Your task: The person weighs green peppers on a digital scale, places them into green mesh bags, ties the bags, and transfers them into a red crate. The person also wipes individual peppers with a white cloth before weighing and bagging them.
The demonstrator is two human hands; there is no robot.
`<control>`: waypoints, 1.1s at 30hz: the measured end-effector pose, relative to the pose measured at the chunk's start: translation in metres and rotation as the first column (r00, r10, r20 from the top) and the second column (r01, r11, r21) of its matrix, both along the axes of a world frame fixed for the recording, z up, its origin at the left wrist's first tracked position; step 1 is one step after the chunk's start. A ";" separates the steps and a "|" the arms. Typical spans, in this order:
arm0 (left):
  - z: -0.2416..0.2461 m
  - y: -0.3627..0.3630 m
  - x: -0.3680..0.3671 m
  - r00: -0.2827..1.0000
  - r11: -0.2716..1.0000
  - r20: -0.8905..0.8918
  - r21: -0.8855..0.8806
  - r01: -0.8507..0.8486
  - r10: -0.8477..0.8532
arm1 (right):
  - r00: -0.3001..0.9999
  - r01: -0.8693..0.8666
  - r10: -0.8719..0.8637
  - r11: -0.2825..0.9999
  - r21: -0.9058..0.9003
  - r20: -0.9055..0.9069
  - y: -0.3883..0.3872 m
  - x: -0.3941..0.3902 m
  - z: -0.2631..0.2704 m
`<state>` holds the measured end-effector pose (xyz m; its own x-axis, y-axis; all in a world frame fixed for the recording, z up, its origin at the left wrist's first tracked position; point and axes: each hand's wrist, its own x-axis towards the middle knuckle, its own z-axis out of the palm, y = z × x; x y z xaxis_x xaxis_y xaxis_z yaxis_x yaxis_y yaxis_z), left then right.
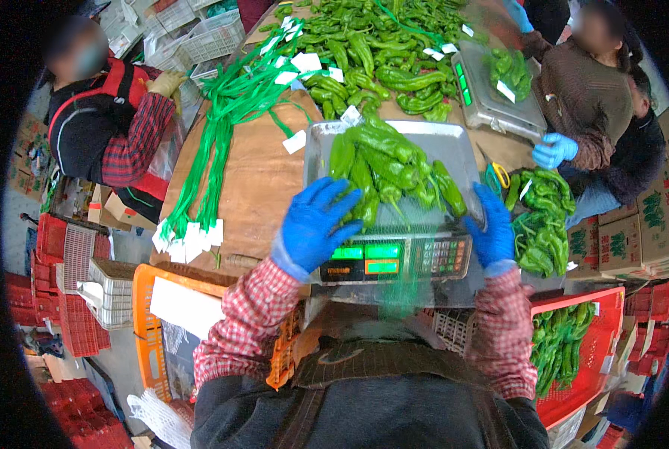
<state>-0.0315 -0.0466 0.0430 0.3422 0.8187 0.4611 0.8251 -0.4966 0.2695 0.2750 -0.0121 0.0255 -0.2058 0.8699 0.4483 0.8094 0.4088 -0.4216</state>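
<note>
Several long green peppers [390, 157] lie in a green mesh bag on the steel pan [455, 134] of a digital scale with a lit display [382, 251]. The bag's loose mesh end [404, 280] hangs over the scale's front. My left hand [318, 224], in a blue glove, has its fingers spread at the near left of the peppers, touching or just above them. At the pan's right edge, beside the rightmost pepper, is my right hand [490, 224], also blue-gloved, fingers extended. Neither hand visibly grips anything.
Green mesh bags with white tags [216, 123] lie on the left. Loose peppers [362, 45] are heaped at the back. Scissors [497, 175] and bagged peppers [542, 224] lie right; a red crate [609, 348] stands below. Co-workers are at both sides, one near a second scale [480, 112].
</note>
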 end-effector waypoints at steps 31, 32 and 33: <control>-0.041 0.057 0.058 0.997 0.993 0.040 0.099 -0.063 0.059 | 0.677 -0.381 -0.401 0.526 -0.760 -0.617 -0.097 0.017 -0.030; -0.042 0.059 0.054 0.999 0.989 0.022 0.146 -0.032 0.029 | 0.682 -0.320 -0.433 0.548 -0.773 -0.590 -0.103 0.033 -0.031; -0.041 0.057 0.048 0.997 0.993 0.077 0.120 0.006 -0.015 | 0.669 -0.277 -0.440 0.601 -0.750 -0.600 -0.111 0.048 -0.031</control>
<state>0.0166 0.0107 0.0023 0.3099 0.7530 0.5805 0.7988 -0.5373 0.2706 0.3228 -0.1229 -0.0053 -0.0697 0.9124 -0.4033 0.1370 -0.3917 -0.9098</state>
